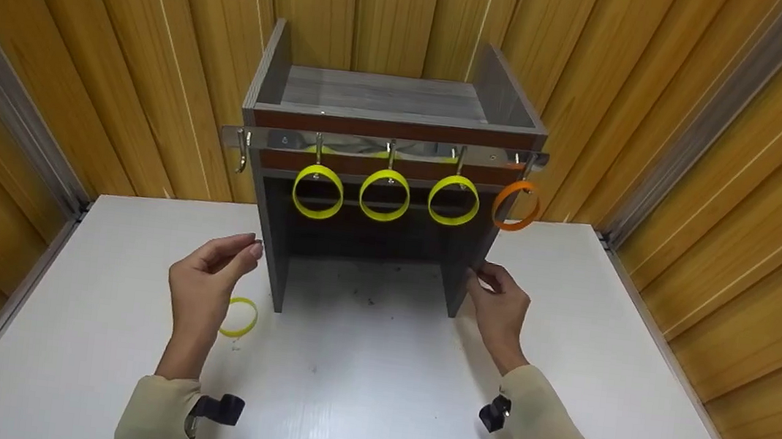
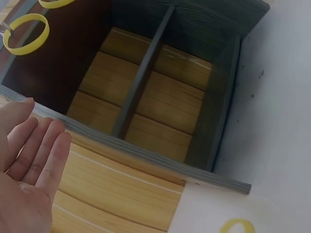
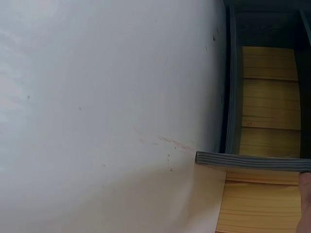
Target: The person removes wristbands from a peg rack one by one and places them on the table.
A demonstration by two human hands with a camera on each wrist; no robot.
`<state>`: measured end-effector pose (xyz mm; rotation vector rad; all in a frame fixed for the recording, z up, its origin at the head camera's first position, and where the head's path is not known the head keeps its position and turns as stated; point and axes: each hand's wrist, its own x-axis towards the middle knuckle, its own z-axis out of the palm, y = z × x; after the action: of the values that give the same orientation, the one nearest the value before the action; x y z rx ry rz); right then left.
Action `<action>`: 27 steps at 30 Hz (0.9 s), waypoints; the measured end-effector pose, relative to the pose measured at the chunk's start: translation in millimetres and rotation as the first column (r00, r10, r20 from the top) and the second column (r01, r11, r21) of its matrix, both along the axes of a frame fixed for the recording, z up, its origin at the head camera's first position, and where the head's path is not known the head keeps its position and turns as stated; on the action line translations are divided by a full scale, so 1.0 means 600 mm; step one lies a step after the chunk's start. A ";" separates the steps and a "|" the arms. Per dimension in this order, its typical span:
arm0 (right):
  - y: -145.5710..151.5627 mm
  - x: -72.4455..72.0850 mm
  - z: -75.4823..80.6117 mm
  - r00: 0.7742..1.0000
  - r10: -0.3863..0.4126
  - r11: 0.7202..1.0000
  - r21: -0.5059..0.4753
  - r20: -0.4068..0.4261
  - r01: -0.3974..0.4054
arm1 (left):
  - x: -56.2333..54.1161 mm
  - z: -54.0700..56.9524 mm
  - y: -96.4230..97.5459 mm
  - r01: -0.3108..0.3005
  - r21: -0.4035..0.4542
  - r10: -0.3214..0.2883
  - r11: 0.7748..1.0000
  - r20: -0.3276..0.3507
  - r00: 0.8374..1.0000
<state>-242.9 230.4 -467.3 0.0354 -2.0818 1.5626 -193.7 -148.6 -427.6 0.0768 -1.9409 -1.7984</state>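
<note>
A grey wooden shelf unit (image 1: 263,220) stands on the table, a clear hook rail (image 1: 355,146) across its front. Three yellow rings hang from the metal hooks: left (image 1: 296,203), middle (image 1: 363,207) and right (image 1: 431,212). At the far right hook hangs an orange ring (image 1: 534,214). My left hand (image 1: 203,283) is beside the left side panel with nothing in it; its fingers (image 2: 54,167) look nearly straight in the left wrist view. On the other side, my right hand (image 1: 504,313) touches the right panel's outer face with its fingertips. Only part of it shows in the right wrist view.
Another yellow ring (image 1: 253,321) lies on the white table (image 1: 369,408) by my left hand. The leftmost hook (image 1: 244,153) holds no ring. Wood-patterned walls (image 1: 758,291) enclose the back and both sides. Small dark specks (image 1: 370,301) dot the tabletop.
</note>
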 end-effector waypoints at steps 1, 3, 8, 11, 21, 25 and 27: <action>0.000 0.000 0.000 1.000 -0.001 1.000 -0.001 0.009 0.001 | 0.000 0.005 0.002 0.006 0.001 -0.006 1.000 -0.009 1.000; -0.001 0.000 -0.001 1.000 -0.005 1.000 -0.007 0.018 0.005 | -0.001 0.014 0.007 0.018 0.005 -0.018 1.000 -0.023 1.000; -0.002 -0.001 -0.002 0.999 -0.030 1.000 0.003 0.016 0.030 | -0.006 0.035 0.020 0.039 0.019 -0.038 0.999 -0.049 0.998; -0.003 -0.003 -0.003 0.999 -0.032 0.999 0.005 0.019 0.032 | -0.010 0.042 0.024 0.047 0.024 -0.046 0.999 -0.063 0.997; 0.003 -0.020 -0.021 1.000 -0.012 1.000 0.019 0.026 0.011 | -0.026 0.057 0.035 0.079 0.052 -0.074 0.996 -0.090 0.993; 0.017 -0.043 -0.054 1.000 -0.018 1.000 0.022 0.020 0.018 | -0.032 0.059 0.039 0.105 0.083 -0.096 0.991 -0.104 0.990; 0.021 -0.048 -0.061 1.000 -0.010 1.000 0.014 -0.002 0.010 | -0.035 0.060 0.042 0.117 0.092 -0.107 0.989 -0.105 0.989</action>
<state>-272.0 243.2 -503.7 0.0323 -2.0881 1.5418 -215.0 -123.5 -391.6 -0.0897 -1.8192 -1.9322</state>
